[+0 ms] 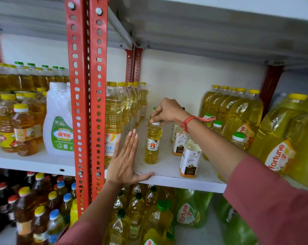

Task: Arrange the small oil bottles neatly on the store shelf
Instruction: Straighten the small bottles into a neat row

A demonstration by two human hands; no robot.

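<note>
Right hand pinches the cap of a small oil bottle standing on the shelf. Left hand lies open and empty, flat against the neighbouring bottles. Next: slide it into line.

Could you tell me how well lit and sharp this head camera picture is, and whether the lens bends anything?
Head view: even, soft light with only faint shadows; the small oil bottle under the right hand is sharp; wide-angle distortion bows the red upright and stretches the large Fortune jug at the right edge.
</note>
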